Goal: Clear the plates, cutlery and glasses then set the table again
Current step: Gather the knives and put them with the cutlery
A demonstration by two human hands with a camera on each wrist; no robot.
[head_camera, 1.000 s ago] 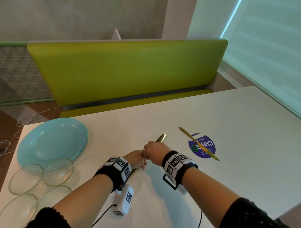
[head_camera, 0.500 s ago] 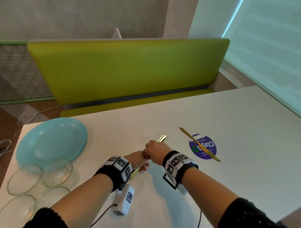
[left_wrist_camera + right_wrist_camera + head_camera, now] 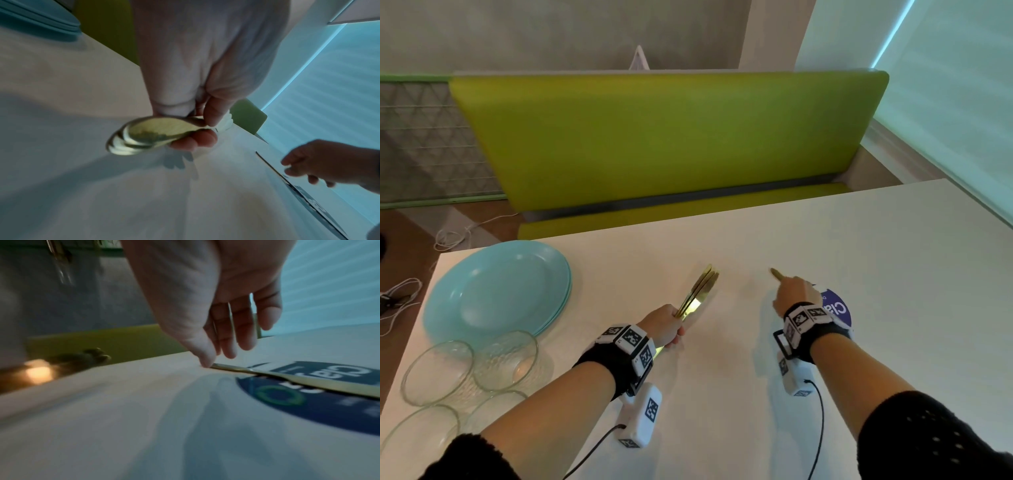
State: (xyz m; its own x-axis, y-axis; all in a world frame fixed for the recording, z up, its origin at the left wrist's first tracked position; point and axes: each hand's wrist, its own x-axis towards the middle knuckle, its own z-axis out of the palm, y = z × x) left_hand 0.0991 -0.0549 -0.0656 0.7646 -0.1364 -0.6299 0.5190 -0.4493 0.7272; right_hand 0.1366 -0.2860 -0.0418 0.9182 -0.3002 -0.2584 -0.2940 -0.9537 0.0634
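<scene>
Head view: my left hand (image 3: 666, 325) clutches the gathered gold cutlery (image 3: 697, 296); my right hand (image 3: 792, 294) hovers over the last gold knife (image 3: 776, 273), nearer it than the left.
Left wrist view: fingers wrap the bundle.
Right wrist view: my thumb (image 3: 202, 356) touches the knife's near tip; its length runs rightward across the blue sticker (image 3: 320, 404); fingers loose, holding nothing.

Plates (image 3: 496, 291) behind glasses (image 3: 505, 359)

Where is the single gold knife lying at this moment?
In the head view, the gold knife lies right of centre on the white table, across the purple sticker, under the right hand.
</scene>
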